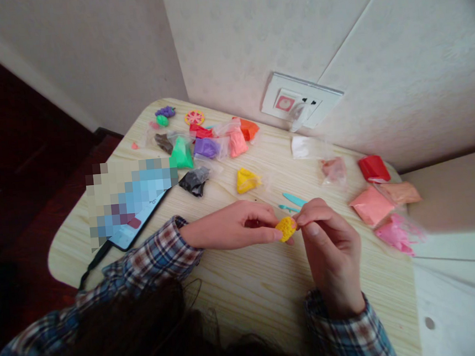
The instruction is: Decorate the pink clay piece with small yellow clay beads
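Between the thumb and fingers of my left hand point(241, 224) is a small yellow clay piece point(286, 229) with a bumpy surface. A pinkish spot shows on its right side; I cannot tell whether it is clay or a fingertip. My right hand point(330, 242) pinches at the piece's right edge, and whatever its fingertips hold is too small to make out. Just beyond the hands lie turquoise modelling tools point(294, 199), partly hidden by the right hand. A bag of yellow clay point(246, 180) rests farther back.
Several bags of coloured clay, such as green point(181, 154), purple point(206, 147) and black point(194, 180), lie across the table point(239, 288). A phone point(140, 208) with a cable is at the left. Peach clay bags point(372, 205) are at the right. A wall socket point(301, 101) is behind.
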Available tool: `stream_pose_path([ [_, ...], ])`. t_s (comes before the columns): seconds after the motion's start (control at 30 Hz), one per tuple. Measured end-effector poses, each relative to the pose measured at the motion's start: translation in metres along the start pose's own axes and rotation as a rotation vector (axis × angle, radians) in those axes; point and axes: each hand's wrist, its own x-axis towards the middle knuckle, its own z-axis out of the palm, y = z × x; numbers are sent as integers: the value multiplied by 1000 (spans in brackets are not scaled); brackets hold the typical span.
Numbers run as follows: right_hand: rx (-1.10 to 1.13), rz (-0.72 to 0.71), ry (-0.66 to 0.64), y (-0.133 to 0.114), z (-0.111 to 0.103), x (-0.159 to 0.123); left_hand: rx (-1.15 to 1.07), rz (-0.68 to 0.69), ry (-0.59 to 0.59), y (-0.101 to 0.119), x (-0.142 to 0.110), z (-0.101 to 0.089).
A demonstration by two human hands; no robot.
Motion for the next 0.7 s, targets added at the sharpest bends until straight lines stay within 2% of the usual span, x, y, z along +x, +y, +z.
stream_pose_path([
  [0.23,16,35,-75,0,1,-2,-1,-10,16,-2,0,1],
  [0.5,56,56,-3,-1,0,0,22,-61,-2,0,-1,2],
  [0.7,71,62,-81,-1,2,-1,31,-46,8,-2,0,2],
])
